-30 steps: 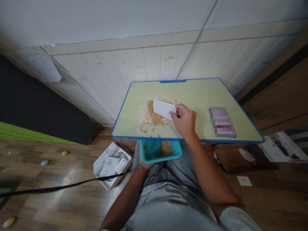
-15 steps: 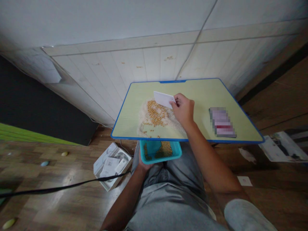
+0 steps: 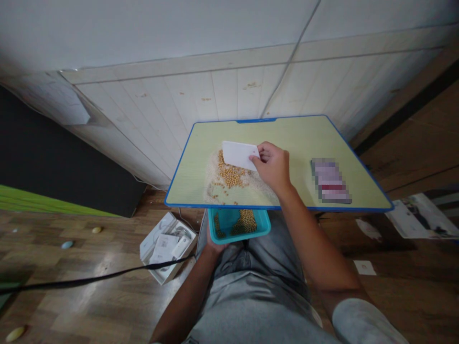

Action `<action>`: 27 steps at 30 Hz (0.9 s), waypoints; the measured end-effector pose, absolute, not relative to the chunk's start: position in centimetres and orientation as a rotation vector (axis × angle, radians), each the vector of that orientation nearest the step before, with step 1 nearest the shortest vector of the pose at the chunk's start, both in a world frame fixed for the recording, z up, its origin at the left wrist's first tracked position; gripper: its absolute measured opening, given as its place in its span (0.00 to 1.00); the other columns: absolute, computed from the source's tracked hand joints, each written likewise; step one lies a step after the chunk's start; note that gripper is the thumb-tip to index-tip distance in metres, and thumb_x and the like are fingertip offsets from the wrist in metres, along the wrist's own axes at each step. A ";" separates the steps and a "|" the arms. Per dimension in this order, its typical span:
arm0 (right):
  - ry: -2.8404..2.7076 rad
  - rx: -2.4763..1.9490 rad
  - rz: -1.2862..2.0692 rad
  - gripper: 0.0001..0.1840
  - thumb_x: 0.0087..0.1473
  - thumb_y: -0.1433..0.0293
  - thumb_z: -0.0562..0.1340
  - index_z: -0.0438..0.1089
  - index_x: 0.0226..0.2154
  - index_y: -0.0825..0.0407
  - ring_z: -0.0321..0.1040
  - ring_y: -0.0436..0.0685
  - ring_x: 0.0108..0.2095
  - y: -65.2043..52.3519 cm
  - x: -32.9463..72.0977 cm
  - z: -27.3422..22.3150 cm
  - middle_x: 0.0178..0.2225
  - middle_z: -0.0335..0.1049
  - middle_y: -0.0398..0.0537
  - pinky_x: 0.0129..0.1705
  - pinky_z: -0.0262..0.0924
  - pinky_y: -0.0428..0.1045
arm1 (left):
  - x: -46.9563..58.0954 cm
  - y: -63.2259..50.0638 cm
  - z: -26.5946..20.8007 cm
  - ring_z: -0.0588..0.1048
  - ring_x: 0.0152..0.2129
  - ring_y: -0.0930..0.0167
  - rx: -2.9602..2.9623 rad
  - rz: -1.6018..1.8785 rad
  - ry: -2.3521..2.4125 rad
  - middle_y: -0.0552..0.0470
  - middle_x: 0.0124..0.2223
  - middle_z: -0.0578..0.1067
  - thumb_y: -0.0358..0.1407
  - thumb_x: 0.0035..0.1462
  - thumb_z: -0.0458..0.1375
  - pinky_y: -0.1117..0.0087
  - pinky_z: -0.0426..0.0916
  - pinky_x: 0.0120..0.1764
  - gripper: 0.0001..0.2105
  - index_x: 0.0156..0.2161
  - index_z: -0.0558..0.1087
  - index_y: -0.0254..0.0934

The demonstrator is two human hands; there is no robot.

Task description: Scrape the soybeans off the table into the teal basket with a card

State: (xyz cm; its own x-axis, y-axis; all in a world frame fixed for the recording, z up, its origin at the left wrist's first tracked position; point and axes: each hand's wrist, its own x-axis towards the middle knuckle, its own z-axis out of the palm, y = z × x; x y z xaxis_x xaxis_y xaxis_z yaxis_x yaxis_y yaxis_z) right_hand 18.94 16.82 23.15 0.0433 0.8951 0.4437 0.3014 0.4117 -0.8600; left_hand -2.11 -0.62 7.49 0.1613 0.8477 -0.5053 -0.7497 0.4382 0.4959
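Pinched between the thumb and fingers of my right hand [image 3: 273, 165] is a white card [image 3: 239, 155]. It is tilted over a heap of round yellow beans [image 3: 231, 177], hiding part of them. Pale rice-like grains [image 3: 211, 177] spread around the beans on the table [image 3: 297, 138]. My left hand [image 3: 215, 244] grips a turquoise plastic tray [image 3: 224, 220] from its left side and below, just under the table's near edge; most of those fingers are hidden. More beans [image 3: 248, 221] lie in the tray, mainly toward its right side.
On the table's right side lies a flat, pixelated object [image 3: 330, 181]. An open white box [image 3: 167, 248] with papers and a cable stands on the floor at left, crossed by a black strap [image 3: 107, 277]. Behind the table rises a panelled wall [image 3: 172, 98].
The white card has tipped flatter and come down slightly toward me and to the left, covering more of the beans. My left hand and the tray have stayed in place.
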 end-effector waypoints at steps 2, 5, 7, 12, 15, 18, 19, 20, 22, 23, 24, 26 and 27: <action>-1.521 -1.093 0.685 0.10 0.61 0.72 0.75 0.76 0.34 0.43 0.86 0.59 0.36 16.6 18.7 23.0 0.32 0.84 0.40 0.44 0.83 0.55 | -2.1 -0.7 7.5 0.67 0.90 0.37 0.154 1.157 0.814 0.49 0.80 0.87 0.64 0.78 0.59 0.33 0.64 0.89 0.29 0.61 0.95 0.52; -1.540 -1.117 0.673 0.10 0.60 0.71 0.75 0.76 0.34 0.43 0.85 0.60 0.35 16.1 19.0 22.6 0.31 0.83 0.40 0.43 0.82 0.55 | -2.1 -0.7 7.6 0.67 0.90 0.39 0.147 1.156 0.802 0.50 0.81 0.86 0.64 0.77 0.60 0.35 0.66 0.88 0.28 0.62 0.94 0.52; -1.526 -1.156 0.624 0.11 0.59 0.72 0.75 0.75 0.33 0.43 0.84 0.59 0.33 15.9 19.5 22.4 0.30 0.82 0.39 0.43 0.81 0.56 | -2.2 -0.6 7.6 0.69 0.89 0.39 0.112 1.149 0.802 0.50 0.79 0.88 0.64 0.77 0.59 0.34 0.67 0.88 0.29 0.61 0.95 0.53; -1.419 -1.180 0.568 0.09 0.59 0.72 0.74 0.75 0.34 0.43 0.83 0.59 0.32 15.4 20.9 22.4 0.30 0.82 0.39 0.40 0.77 0.54 | -2.3 -0.4 7.1 0.68 0.90 0.38 0.132 1.133 0.832 0.46 0.77 0.89 0.64 0.75 0.61 0.33 0.63 0.89 0.30 0.66 0.93 0.52; -1.381 -1.153 0.592 0.08 0.61 0.69 0.75 0.76 0.35 0.43 0.82 0.59 0.33 15.1 21.1 22.5 0.31 0.82 0.39 0.39 0.76 0.52 | -2.5 -0.5 6.7 0.68 0.90 0.38 0.114 1.132 0.843 0.45 0.79 0.88 0.62 0.77 0.61 0.33 0.64 0.88 0.29 0.67 0.92 0.50; -1.439 -1.135 0.639 0.09 0.61 0.68 0.75 0.76 0.34 0.44 0.80 0.57 0.32 14.9 21.1 22.5 0.29 0.80 0.38 0.39 0.73 0.52 | -2.7 -0.7 6.2 0.68 0.90 0.38 0.113 1.135 0.830 0.46 0.81 0.86 0.61 0.76 0.63 0.34 0.65 0.88 0.28 0.68 0.92 0.51; -1.468 -1.129 0.659 0.09 0.60 0.68 0.75 0.76 0.33 0.44 0.80 0.57 0.32 14.8 21.2 22.4 0.29 0.80 0.38 0.38 0.72 0.51 | -2.8 -0.8 6.1 0.68 0.90 0.39 0.120 1.132 0.822 0.47 0.82 0.85 0.62 0.76 0.63 0.34 0.65 0.88 0.29 0.68 0.91 0.52; -1.496 -1.124 0.676 0.08 0.60 0.67 0.75 0.77 0.33 0.44 0.79 0.57 0.32 14.6 21.2 22.3 0.28 0.79 0.37 0.38 0.71 0.51 | -2.9 -0.8 5.9 0.67 0.90 0.39 0.126 1.126 0.815 0.47 0.82 0.85 0.63 0.75 0.64 0.33 0.65 0.88 0.30 0.70 0.91 0.52; -1.535 -1.119 0.701 0.06 0.60 0.67 0.75 0.78 0.33 0.44 0.77 0.56 0.31 14.3 21.5 22.2 0.28 0.78 0.37 0.37 0.69 0.51 | -3.2 -0.9 5.6 0.67 0.91 0.40 0.130 1.112 0.803 0.47 0.82 0.85 0.63 0.73 0.66 0.33 0.64 0.89 0.33 0.74 0.88 0.53; -1.544 -1.117 0.710 0.06 0.60 0.66 0.75 0.78 0.34 0.44 0.77 0.56 0.31 14.1 21.6 22.2 0.28 0.78 0.37 0.36 0.69 0.51 | -3.3 -0.9 5.4 0.66 0.91 0.40 0.130 1.106 0.799 0.48 0.82 0.85 0.63 0.73 0.66 0.32 0.63 0.89 0.35 0.77 0.86 0.52; -1.546 -1.114 0.715 0.06 0.60 0.66 0.75 0.79 0.34 0.44 0.77 0.56 0.32 13.9 21.8 22.2 0.28 0.79 0.38 0.36 0.69 0.51 | -3.3 -0.9 5.3 0.66 0.91 0.40 0.131 1.104 0.796 0.48 0.82 0.85 0.63 0.72 0.67 0.32 0.63 0.90 0.37 0.80 0.84 0.52; -1.535 -1.101 0.723 0.05 0.60 0.66 0.74 0.79 0.34 0.44 0.79 0.57 0.32 13.5 22.2 22.3 0.29 0.80 0.39 0.37 0.71 0.51 | -3.4 -0.8 5.0 0.65 0.92 0.41 0.129 1.114 0.802 0.48 0.84 0.83 0.63 0.72 0.68 0.33 0.63 0.90 0.40 0.83 0.81 0.52; -1.525 -1.091 0.725 0.05 0.59 0.65 0.74 0.79 0.34 0.44 0.80 0.58 0.33 13.3 22.3 22.4 0.29 0.81 0.39 0.38 0.72 0.52 | -3.3 -0.7 4.8 0.65 0.92 0.41 0.127 1.124 0.809 0.48 0.84 0.83 0.63 0.72 0.68 0.33 0.63 0.90 0.41 0.84 0.80 0.52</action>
State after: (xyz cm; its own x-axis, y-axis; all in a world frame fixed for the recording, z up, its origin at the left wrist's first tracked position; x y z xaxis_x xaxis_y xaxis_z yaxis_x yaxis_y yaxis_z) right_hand 22.32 13.26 22.39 -0.0060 0.9131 0.4076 0.2604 0.3950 -0.8810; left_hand -3.33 -0.75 4.85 0.1863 0.8386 -0.5119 -0.7517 0.4571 0.4753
